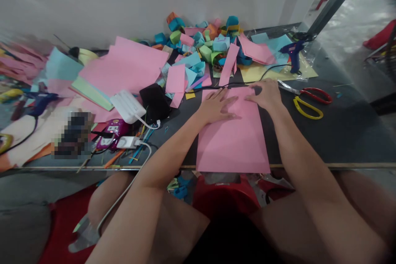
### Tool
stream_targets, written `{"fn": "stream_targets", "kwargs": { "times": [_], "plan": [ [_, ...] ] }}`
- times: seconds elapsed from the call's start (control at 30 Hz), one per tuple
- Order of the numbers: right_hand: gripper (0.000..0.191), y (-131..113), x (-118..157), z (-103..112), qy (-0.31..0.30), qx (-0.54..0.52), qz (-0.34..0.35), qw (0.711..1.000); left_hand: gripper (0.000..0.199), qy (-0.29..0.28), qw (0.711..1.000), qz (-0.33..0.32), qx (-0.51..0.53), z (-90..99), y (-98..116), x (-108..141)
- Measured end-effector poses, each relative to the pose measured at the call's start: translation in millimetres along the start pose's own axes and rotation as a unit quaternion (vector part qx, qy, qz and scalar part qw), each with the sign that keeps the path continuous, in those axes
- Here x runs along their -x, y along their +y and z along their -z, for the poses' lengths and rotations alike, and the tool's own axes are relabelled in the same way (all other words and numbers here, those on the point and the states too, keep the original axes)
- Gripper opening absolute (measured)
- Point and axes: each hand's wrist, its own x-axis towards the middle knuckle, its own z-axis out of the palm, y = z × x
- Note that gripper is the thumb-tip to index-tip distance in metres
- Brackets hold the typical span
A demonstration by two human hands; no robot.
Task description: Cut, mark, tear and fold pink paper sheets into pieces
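Observation:
A sheet of pink paper (233, 144) lies lengthwise in front of me, its near edge slightly over the table's edge. Spread flat on its upper left part is my left hand (217, 106), fingers apart, pressing on the paper. My right hand (266, 94) rests at the sheet's far right corner. Its thumb and forefinger are bent but apart, touching the paper; its other fingers are partly hidden. To the right of this hand lie scissors (305, 93) with one red and one yellow handle. A black cord (213, 87) runs past the sheet's far edge.
Folded coloured paper pieces (204, 41) are heaped against the wall. A blue glue gun (293, 55) stands at the back right; another glue gun (41, 101) lies left. Large pink sheets (130, 64), a black phone-like object (154, 101), a white adapter (128, 105) and a purple power socket (114, 132) crowd the left.

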Motion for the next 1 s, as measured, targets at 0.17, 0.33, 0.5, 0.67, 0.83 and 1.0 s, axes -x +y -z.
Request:
{"fn": "stream_targets", "kwargs": {
  "times": [0.17,0.33,0.5,0.67,0.83,1.0],
  "plan": [
    [0.056,-2,3,6,-0.016,0.067,-0.004,0.998,0.093,0.001,1.000,0.005,0.010,-3.4,-2,-3],
    [0.065,-4,7,10,-0.025,0.067,-0.012,0.997,0.093,0.029,0.999,-0.012,0.039,-12.5,-11,-7],
    [0.067,2,6,6,-0.001,0.055,0.002,0.999,0.106,0.032,0.998,-0.015,0.049,-15.5,-15,-7],
    [0.062,-1,6,8,-0.022,0.052,-0.016,0.998,0.106,0.102,0.986,0.008,0.133,-20.4,-23,-11],
    [0.055,-2,6,11,-0.030,0.044,-0.020,0.998,0.090,0.238,0.922,0.092,0.292,-30.3,-54,-24],
    [0.048,0,5,10,-0.022,0.037,-0.021,0.999,0.080,0.258,0.883,0.116,0.376,-36.0,-72,-34]
  ]
}}
